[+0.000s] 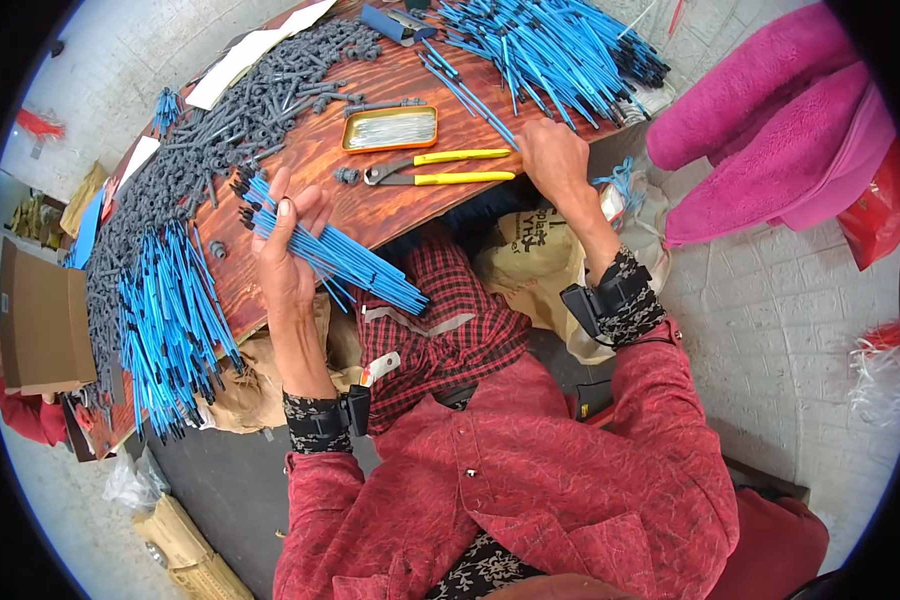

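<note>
Step, I'd judge: gathering | left hand (290, 240), left of centre, grips a bundle of blue rods (360, 264) | right hand (554, 158), upper centre, closed, seemingly on a single blue rod (482, 113) | next likely calls for adding it to the bundle | stained wooden desk (315, 165), yellow-handled pliers (460, 156) mid-frame; pale floor (760, 340) right

Blue sticks (355, 262): smooth, plastic-looking, slight sheen. Grey fittings (185, 160): plastic-looking, matt. Desk (410, 80): wood, streaky grain, light gloss. Pliers (395, 177): dark metal head, glossy yellow handles, plastic or rubber, can't tell. Tin (390, 148): metal-looking, shiny painted rim. Pins (395, 128) in it: bright metallic. Pink cloth (760, 90): fluffy pile, matt. Jacket (570, 480): creased matt cloth. Box (45, 320): matt cardboard. Red bag (880, 205): glossy plastic film.
</note>
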Motion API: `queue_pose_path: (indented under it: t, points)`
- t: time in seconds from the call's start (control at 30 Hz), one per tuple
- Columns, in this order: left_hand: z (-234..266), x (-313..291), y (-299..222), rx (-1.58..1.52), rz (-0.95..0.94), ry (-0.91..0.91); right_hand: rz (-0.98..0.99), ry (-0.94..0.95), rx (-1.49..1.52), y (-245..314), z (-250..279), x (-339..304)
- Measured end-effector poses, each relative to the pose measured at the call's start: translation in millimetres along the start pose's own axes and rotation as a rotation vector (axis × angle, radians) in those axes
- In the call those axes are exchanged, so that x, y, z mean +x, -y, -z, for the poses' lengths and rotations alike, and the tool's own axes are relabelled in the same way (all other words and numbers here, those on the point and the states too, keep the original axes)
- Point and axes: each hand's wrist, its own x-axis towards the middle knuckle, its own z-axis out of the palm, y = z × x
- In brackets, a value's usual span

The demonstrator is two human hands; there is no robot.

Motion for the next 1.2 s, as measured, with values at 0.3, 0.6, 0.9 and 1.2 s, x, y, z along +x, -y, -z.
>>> queue_pose_path:
  t: [0.3, 0.6, 0.9, 1.2]
  points:
    - [15.6, 3.0, 8.6, -0.101, 0.024, -0.062, -0.024, -0.002, 0.038, -9.4, -10.2, 14.3]
    - [17.2, -1.3, 3.7, -0.145, 0.058, -0.072, -0.201, 0.061, 0.996, 8.9, 10.4, -8.8]
    - [-10.0, 10.1, 2.3, -0.127, 0.018, -0.067, 0.263, -0.043, 0.697, 70.5, 58.2, -77.7]
    - [0.1, 11.0, 2.2, -0.187, 0.003, -0.136, 0.296, -0.084, 0.729, 96.3, 52.1, -88.9]
